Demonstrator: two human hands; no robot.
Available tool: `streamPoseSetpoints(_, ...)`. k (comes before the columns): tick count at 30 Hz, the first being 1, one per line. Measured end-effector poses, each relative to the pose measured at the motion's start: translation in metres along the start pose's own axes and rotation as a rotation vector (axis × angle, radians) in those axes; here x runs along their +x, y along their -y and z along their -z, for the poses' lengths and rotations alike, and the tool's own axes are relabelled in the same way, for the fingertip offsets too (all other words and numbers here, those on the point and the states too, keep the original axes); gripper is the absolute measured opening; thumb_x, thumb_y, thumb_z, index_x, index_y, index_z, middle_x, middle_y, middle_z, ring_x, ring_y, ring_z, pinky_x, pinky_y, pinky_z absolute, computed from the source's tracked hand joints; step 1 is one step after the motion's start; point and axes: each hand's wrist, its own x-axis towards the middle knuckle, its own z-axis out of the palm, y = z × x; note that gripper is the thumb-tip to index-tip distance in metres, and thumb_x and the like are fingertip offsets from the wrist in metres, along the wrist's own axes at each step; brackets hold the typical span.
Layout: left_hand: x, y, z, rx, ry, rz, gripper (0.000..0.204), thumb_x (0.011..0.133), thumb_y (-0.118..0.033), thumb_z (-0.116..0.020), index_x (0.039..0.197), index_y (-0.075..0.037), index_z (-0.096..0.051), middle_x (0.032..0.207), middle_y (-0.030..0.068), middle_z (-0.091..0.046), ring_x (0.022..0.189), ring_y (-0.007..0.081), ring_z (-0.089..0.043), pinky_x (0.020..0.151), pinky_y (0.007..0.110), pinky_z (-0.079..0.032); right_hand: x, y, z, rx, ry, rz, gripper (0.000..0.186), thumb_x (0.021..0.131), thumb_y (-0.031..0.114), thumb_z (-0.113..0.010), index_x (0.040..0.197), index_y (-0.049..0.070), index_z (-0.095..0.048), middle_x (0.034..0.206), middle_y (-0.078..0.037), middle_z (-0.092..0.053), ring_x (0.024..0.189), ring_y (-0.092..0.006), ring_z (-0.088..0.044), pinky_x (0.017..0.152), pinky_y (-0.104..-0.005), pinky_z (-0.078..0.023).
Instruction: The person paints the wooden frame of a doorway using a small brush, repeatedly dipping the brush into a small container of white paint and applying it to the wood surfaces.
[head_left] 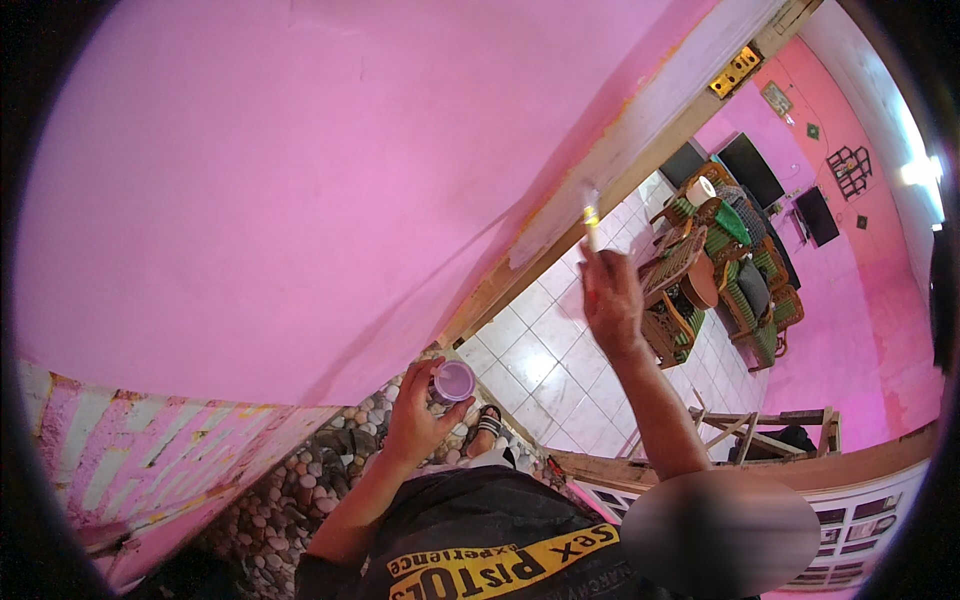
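The left hand [415,415] is gripping a small round cup [453,382] holding pale purple paint, fingers curled around its side, low in the scene just above the pebbled floor strip [300,480]. The right hand [610,300] is raised farther off and to the right, closed around a thin brush [590,222] whose tip is touching the wooden door frame [620,150], where a whitish patch is showing beside the pink wall [300,180]. A sandalled foot [485,425] is resting at the edge of the white tiled floor [540,360], just right of the cup. Far right, rattan chairs [730,270] with green cushions are standing together by dark screens [750,170] against the far pink wall. Wooden trestles [760,430] are lying near right.
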Motion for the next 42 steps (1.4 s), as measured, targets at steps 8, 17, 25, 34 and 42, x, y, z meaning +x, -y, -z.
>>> streamPoseSetpoints(8,0.006,-0.001,-0.002,-0.007,-0.027,-0.033,0.063,0.077,-0.018,-0.09,0.128,-0.003,-0.057,0.125,0.0153,-0.06,0.118,0.0317,-0.063,0.1,0.041,-0.051,-0.045,0.002,-0.048,0.19,0.317,-0.048,0.029,0.095,0.012,-0.066,0.124,0.004,-0.065,0.096,-0.014,-0.061,0.092,-0.0326,-0.064,0.078,-0.0439,-0.056)
streamPoseSetpoints(17,0.001,0.004,0.004,0.026,-0.035,-0.012,0.063,0.077,-0.019,-0.091,0.127,-0.002,-0.057,0.126,0.0157,-0.061,0.119,0.0321,-0.063,0.101,0.041,-0.05,0.006,0.022,0.011,0.137,-0.053,-0.077,0.029,0.095,0.005,-0.068,0.124,0.004,-0.066,0.1,-0.015,-0.062,0.087,-0.0313,-0.063,0.077,-0.0422,-0.053)
streamPoseSetpoints(25,0.008,-0.003,0.001,0.022,-0.02,-0.036,0.06,0.078,-0.02,-0.089,0.125,-0.001,-0.059,0.127,0.0176,-0.062,0.119,0.0362,-0.062,0.099,0.043,-0.053,-0.049,0.002,-0.081,0.23,0.32,-0.107,0.023,0.101,0.017,-0.062,0.121,0.005,-0.067,0.102,-0.014,-0.061,0.093,-0.0341,-0.066,0.076,-0.043,-0.058)
streamPoseSetpoints(34,-0.004,0.009,0.006,0.05,-0.045,0.013,0.065,0.077,-0.021,-0.091,0.129,-0.001,-0.056,0.127,0.0156,-0.061,0.118,0.0317,-0.063,0.102,0.041,-0.05,-0.02,0.014,-0.031,0.215,0.081,-0.208,0.028,0.096,0.009,-0.068,0.124,0.007,-0.066,0.105,-0.016,-0.064,0.092,-0.0343,-0.068,0.075,-0.0418,-0.057)
streamPoseSetpoints(42,0.003,0.001,0.003,0.063,-0.011,0.01,0.063,0.076,-0.022,-0.091,0.127,-0.001,-0.058,0.128,0.0187,-0.061,0.119,0.0368,-0.063,0.099,0.043,-0.053,-0.023,0.002,-0.061,0.174,0.13,-0.186,0.022,0.1,0.014,-0.063,0.121,0.008,-0.067,0.106,-0.014,-0.064,0.089,-0.0361,-0.067,0.074,-0.0445,-0.058)
